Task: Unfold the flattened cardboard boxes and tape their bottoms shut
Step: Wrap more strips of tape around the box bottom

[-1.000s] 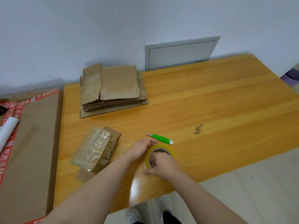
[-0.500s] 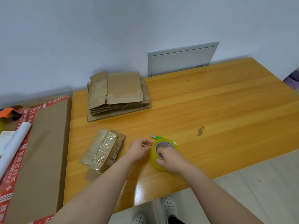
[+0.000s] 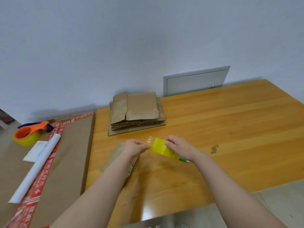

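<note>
Just in front of the stack of flattened boxes [image 3: 141, 109], we hold the tape roll [image 3: 160, 147] above the desk [image 3: 230, 129], the fingers of our right hand [image 3: 179, 146] curled round it and those of our left hand [image 3: 134, 146] pinching its loose end, which runs leftward along the stack's front edge.

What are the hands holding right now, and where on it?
Both hold the yellow tape roll: the right hand grips its right side, and the left hand pinches the loose tape end.
</note>
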